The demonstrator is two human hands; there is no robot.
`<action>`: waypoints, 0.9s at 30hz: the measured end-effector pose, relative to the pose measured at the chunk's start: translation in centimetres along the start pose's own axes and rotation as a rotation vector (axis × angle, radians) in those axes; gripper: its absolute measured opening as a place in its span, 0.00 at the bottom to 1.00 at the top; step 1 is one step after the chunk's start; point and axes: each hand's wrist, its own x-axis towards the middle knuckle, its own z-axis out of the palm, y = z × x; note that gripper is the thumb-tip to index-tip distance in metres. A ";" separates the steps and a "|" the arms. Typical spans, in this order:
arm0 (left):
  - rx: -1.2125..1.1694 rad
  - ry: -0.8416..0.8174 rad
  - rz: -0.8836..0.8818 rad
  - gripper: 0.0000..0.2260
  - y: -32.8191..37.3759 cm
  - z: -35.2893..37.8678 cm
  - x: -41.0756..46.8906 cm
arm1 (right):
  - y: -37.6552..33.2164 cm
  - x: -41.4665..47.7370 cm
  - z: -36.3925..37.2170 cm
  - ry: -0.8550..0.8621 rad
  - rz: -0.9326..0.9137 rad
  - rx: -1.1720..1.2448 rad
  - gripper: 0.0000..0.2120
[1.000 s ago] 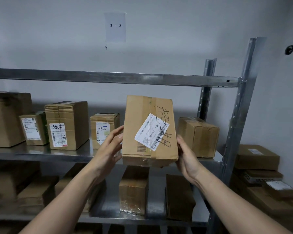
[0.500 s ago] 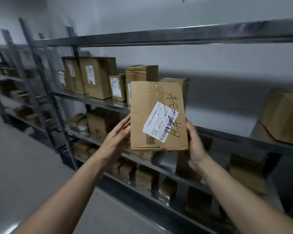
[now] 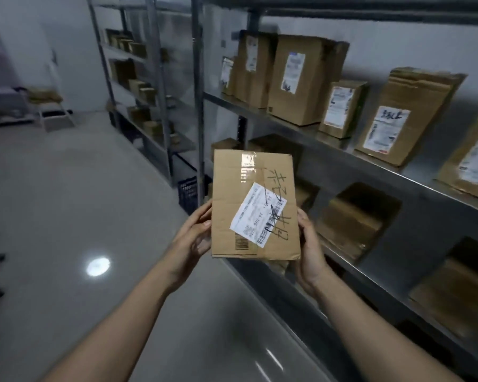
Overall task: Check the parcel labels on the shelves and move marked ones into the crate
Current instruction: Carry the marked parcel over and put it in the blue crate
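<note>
A flat brown cardboard parcel (image 3: 232, 199) with a crooked white barcode label and black handwritten marks is held upright in front of me, off the shelf. My left hand (image 3: 195, 235) grips its left edge, thumb on the front. My right hand (image 3: 309, 244) grips its right edge from behind and the side. A dark blue slatted crate (image 3: 187, 192) stands on the floor at the foot of the shelf post, partly hidden behind the parcel and the post.
A metal shelf rack (image 3: 295, 128) runs along the right, holding several labelled cardboard boxes (image 3: 298, 78) on its upper and lower levels. More racks (image 3: 138, 78) stand further back. The grey floor (image 3: 66, 205) stretches left; a white stool (image 3: 56, 117) stands far left.
My view has swung left along the racks, and the parcel has come away from the shelf with both hands still holding it. The crate has come into sight.
</note>
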 end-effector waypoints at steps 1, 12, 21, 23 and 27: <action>-0.013 0.025 -0.008 0.29 0.2 -2.5 0.0 | 0.9 0.8 2.5 -0.032 0.028 -0.006 0.26; 0.018 0.406 -0.146 0.17 2.8 -22.1 5.9 | 8.9 13.8 21.8 -0.166 0.167 -0.028 0.19; 0.130 0.570 -0.243 0.18 1.5 -37.3 19.4 | 18.2 32.0 34.2 -0.310 0.350 -0.011 0.15; 0.140 0.578 -0.266 0.18 1.9 -40.0 22.5 | 19.1 35.5 36.6 -0.343 0.345 -0.012 0.20; 0.138 0.608 -0.314 0.18 3.0 -46.4 28.8 | 21.3 43.3 42.3 -0.322 0.404 0.006 0.20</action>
